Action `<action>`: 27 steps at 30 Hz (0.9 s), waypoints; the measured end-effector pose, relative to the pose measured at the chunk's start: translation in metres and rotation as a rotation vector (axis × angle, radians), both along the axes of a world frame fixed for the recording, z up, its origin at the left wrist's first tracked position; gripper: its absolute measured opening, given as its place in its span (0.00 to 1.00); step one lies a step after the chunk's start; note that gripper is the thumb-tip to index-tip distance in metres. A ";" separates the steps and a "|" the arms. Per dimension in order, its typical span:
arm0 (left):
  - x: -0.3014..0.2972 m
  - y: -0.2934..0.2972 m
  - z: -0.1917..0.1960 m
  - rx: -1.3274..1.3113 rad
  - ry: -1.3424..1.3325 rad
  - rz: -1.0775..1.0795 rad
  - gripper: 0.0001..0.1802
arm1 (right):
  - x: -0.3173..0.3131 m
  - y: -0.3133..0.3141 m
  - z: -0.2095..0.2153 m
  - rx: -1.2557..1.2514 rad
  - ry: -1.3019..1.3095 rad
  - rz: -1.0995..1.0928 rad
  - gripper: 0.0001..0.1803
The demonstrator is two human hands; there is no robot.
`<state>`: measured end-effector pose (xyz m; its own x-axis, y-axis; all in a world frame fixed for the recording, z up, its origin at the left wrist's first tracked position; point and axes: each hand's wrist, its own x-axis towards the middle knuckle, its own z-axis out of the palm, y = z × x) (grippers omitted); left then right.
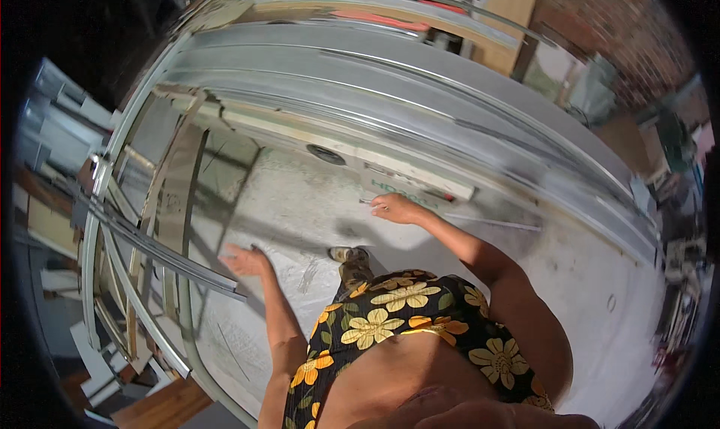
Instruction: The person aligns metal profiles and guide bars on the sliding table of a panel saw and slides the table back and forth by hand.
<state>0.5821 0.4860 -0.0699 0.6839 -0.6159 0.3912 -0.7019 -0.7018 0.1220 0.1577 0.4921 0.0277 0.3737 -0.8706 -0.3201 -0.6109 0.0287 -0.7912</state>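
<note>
My left hand [246, 260] is held out over the floor, slightly blurred, its fingers stretched out with nothing seen in them. It is closest to the end of a grey metal profile [184, 262] that juts in from the left, with a gap between them. Farther right, my right hand [395, 208] has its fingers closed. A small shiny tip shows at these fingers, too small to name. Just beyond that hand lies a long pale carton [405, 175] with green and dark print.
Long grey metal profiles [315, 80] lie stacked across the far side. A metal frame rack [101, 196] with wooden strips stands at the left. Under me is a pale, scuffed floor [296, 204], with my shoe [349, 255] on it. A brick wall [622, 31] rises far right.
</note>
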 end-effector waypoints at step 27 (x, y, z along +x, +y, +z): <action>-0.435 -0.203 0.018 -0.217 1.103 -0.423 0.52 | -0.303 0.093 0.042 -0.565 0.527 -0.456 0.30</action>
<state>0.1475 0.2831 -0.0521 0.4753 -0.8661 -0.1547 -0.3144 -0.3314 0.8896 -0.1454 0.5847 0.0697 -0.1212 -0.9782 0.1688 -0.9235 0.0488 -0.3805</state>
